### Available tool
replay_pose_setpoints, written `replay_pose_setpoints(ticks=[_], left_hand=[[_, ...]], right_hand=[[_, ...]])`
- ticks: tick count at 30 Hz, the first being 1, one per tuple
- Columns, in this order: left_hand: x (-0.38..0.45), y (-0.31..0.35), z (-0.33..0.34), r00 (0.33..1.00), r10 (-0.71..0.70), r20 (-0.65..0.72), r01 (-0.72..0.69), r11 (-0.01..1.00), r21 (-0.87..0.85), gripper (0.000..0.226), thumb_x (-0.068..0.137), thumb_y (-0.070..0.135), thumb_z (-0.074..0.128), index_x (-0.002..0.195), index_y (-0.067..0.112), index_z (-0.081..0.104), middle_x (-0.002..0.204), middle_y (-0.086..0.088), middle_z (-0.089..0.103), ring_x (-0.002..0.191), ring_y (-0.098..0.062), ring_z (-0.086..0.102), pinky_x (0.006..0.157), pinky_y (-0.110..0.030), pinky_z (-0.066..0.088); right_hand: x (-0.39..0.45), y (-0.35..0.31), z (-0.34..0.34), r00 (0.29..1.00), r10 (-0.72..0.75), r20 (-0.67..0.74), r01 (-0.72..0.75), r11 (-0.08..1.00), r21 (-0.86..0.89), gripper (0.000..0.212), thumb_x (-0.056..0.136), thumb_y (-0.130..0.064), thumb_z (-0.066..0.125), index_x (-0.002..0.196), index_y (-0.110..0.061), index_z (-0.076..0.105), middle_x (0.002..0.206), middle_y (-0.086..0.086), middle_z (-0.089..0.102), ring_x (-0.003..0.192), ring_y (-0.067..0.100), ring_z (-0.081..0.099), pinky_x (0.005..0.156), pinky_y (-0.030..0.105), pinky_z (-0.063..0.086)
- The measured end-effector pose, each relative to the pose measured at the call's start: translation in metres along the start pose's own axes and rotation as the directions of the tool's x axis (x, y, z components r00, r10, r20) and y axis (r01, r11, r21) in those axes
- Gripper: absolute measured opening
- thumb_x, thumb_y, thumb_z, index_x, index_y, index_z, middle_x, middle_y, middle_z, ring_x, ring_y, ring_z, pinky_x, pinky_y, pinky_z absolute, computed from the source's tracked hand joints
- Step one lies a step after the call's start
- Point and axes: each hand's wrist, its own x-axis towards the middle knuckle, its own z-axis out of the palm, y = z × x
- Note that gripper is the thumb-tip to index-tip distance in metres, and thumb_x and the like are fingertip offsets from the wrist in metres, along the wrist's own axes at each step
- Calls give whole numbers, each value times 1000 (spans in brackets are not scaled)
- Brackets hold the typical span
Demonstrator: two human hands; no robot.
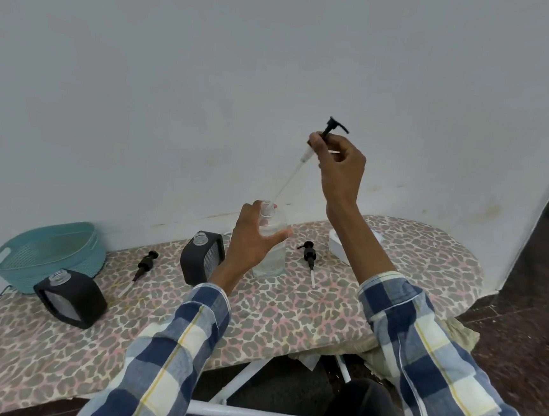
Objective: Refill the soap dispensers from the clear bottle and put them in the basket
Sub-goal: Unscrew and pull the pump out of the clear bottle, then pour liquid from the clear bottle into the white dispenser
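My left hand (250,239) wraps the clear bottle (272,240) to steady it, while above it my right hand (339,167) pinches the pump (331,131), tube tip at the neck, clearing the mouth for pouring.

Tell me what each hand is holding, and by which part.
Right hand: black pump, pinched at its collar, tube end over the bottle's mouth. Left hand: clear bottle, grip around its shoulder and upper body.
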Motion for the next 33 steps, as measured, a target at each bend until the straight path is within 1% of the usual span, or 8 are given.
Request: replay_pose_setpoints(ticks=[3, 6, 12, 14, 16, 18, 24, 33], left_hand=[[0, 1, 1, 1000, 10, 5, -10, 1000, -1, 64, 80, 47, 91, 129, 22, 59, 118, 1, 56, 103, -16, 61, 89, -30, 51], [-2, 0, -1, 1000, 6, 7, -6, 1000, 3, 66, 79, 54, 89, 130, 24, 58, 120, 2, 55, 103, -14, 60, 84, -19, 46], [-1, -1, -3, 1000, 5, -8, -5, 1000, 2, 69, 79, 56, 89, 131, 24, 57, 121, 1, 55, 105, -17, 61, 91, -29, 51], [-1, -2, -2, 1000, 7, -11, -7, 1000, -8, 67, 79, 53, 90, 130, 25, 58, 120, 1, 55, 104, -17, 61, 90, -31, 52], [-3, -4, -2, 1000, 12, -17, -12, 1000, -16, 68, 79, 52, 91, 131, 23, 58, 120, 0, 55, 104, -18, 61, 90, -33, 54], [-4, -5, -3, 1000, 7, -18, -8, 1000, -30, 68, 79, 51, 91, 132, 23, 58, 121, 1, 55, 104, -17, 61, 91, -34, 54], [-4, -4, -5, 1000, 2, -1, -2, 998, -61, 68, 79, 55, 90, 132, 28, 57, 123, 1, 54, 108, -15, 62, 94, -32, 54], [-5, -4, -3, 1000, -18, -26, 15, 997, -82, 67, 81, 46, 92, 134, 26, 58, 124, 1, 55, 110, -10, 61, 93, -24, 52]], right_hand=[[10, -5, -8, 996, -33, -86, 34, 999, 13, 26, 94, -42, 76, 101, -17, 80, 90, -9, 80, 72, 3, 62, 78, 42, 59], [24, -12, -17, 979, -34, -202, 48, 997, 64, 28, 97, -41, 72, 100, -13, 78, 85, -8, 76, 69, 5, 65, 79, 46, 61], [46, -5, -31, 952, -9, -305, 20, 999, 33, 31, 98, -48, 66, 96, -18, 76, 88, -8, 75, 84, 22, 71, 85, 45, 60], [45, 9, -33, 953, -36, -302, 29, 999, -25, 33, 101, -46, 64, 99, -16, 74, 91, -6, 75, 83, 14, 69, 82, 37, 58], [41, 29, -35, 961, -54, -272, 28, 995, -96, 32, 103, -43, 62, 101, -12, 71, 94, -2, 74, 76, -1, 63, 76, 23, 50], [32, 53, -35, 977, -27, -211, -18, 978, -207, 30, 105, -43, 60, 100, -14, 68, 92, -3, 71, 73, -6, 59, 72, 20, 45], [7, 117, -23, 982, 176, 71, -126, 883, -453, 40, 97, -50, 69, 110, -14, 57, 81, -5, 68, 76, 16, 68, 71, 36, 53], [-21, 166, 6, 918, 280, 281, 33, 652, -757, 35, 96, -50, 67, 101, -17, 58, 93, 3, 66, 83, 26, 62, 69, 37, 46]])
